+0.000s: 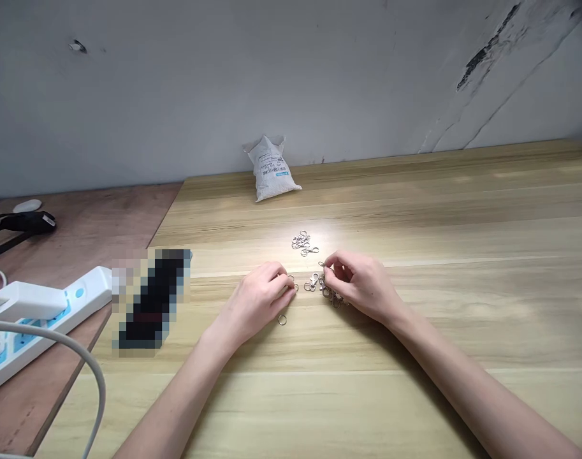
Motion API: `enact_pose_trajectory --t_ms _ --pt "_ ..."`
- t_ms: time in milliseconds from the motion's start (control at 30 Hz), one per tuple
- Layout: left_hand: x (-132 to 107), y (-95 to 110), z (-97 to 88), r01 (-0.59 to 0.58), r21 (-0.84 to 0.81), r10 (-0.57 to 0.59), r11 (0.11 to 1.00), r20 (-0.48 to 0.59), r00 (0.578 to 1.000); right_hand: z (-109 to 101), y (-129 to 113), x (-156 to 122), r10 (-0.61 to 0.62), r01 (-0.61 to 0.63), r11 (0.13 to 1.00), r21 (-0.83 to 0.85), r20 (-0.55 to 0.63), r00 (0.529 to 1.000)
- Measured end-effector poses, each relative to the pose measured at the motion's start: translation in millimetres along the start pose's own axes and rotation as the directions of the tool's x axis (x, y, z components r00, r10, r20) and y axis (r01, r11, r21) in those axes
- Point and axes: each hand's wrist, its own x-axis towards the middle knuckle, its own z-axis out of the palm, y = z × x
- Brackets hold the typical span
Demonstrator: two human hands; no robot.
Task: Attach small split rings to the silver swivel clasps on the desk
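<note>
Both my hands work close together at the middle of the light wooden table (pixel 415 306). My left hand (pixel 258 298) pinches a small metal ring (pixel 291 285) at its fingertips. My right hand (pixel 354 282) has its fingertips closed on a small metal piece (pixel 322 270), likely a clasp, partly hidden by the fingers. Between my hands lies a silver lobster clasp (pixel 314 279). A tangled pile of metal clasps (pixel 335 297) sits under my right hand. Another small cluster of clasps (pixel 301 241) lies farther ahead, and a loose split ring (pixel 282 319) sits below my left hand.
A white paper bag (pixel 271 168) with printing leans against the wall at the table's back edge. To the left, on a lower brown board (pixel 80 236), are a white power strip (pixel 46 319), a thick white cable (pixel 56 338) and a pixelated dark object (pixel 152 299).
</note>
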Motion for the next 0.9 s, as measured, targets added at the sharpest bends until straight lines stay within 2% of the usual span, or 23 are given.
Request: enact_pose_trajectory --t_ms 300,500,600,733,900 --pt "1.0 2.2 -0.2 0.006 -0.005 -0.006 1.000 0.004 1.000 -0.9 2.2 6.9 -0.214 0.214 0.976 -0.029 0.004 0.977" --pt "1.7 2.6 -1.0 0.012 -0.022 -0.012 1.000 0.024 1.000 5.9 1.7 17.1 -0.247 0.265 0.962 -0.065 0.208 0.947" --pt "1.2 1.3 -1.2 0.022 -0.017 -0.022 1.000 0.032 0.999 4.9 -2.3 14.4 -0.283 0.299 0.954 -0.029 0.254 0.925" --pt "0.4 0.6 -2.3 0.029 -0.014 -0.028 0.999 0.037 0.999 3.8 -3.7 11.5 -0.298 0.292 0.955 0.058 0.198 0.934" --pt "0.1 0.4 -3.3 0.025 -0.006 -0.024 1.000 0.034 0.999 5.6 0.1 13.3 -0.212 0.203 0.974 0.101 0.097 0.972"
